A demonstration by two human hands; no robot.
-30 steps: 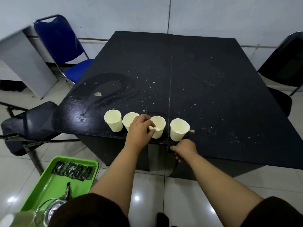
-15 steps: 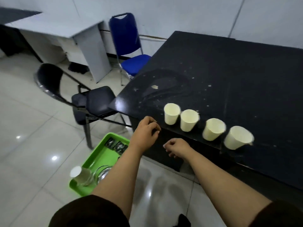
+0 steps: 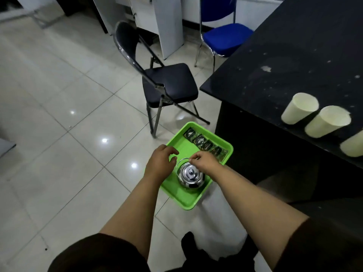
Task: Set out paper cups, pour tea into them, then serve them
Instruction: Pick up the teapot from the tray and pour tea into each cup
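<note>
A shiny steel teapot (image 3: 191, 176) stands in a green tray (image 3: 184, 201) on the tiled floor beside the black table (image 3: 275, 65). My right hand (image 3: 205, 161) is just above the pot, its fingertips pinched on the thin wire handle. My left hand (image 3: 160, 163) hovers over the tray's left edge, fingers curled and apart, holding nothing. Three pale paper cups show along the table's near edge: one (image 3: 300, 108), a second (image 3: 328, 121), and a third (image 3: 353, 144) cut off by the frame.
Several dark tea packets (image 3: 204, 144) lie in the tray's far end. A black folding chair (image 3: 169, 83) stands just behind the tray, a blue chair (image 3: 225, 36) farther back, and a white desk (image 3: 157, 22) beyond them. Glossy tiles spread to the left.
My view swung from the tabletop down to the floor tray. Both hands left the cups and dropped to the teapot; the right now pinches its handle.
</note>
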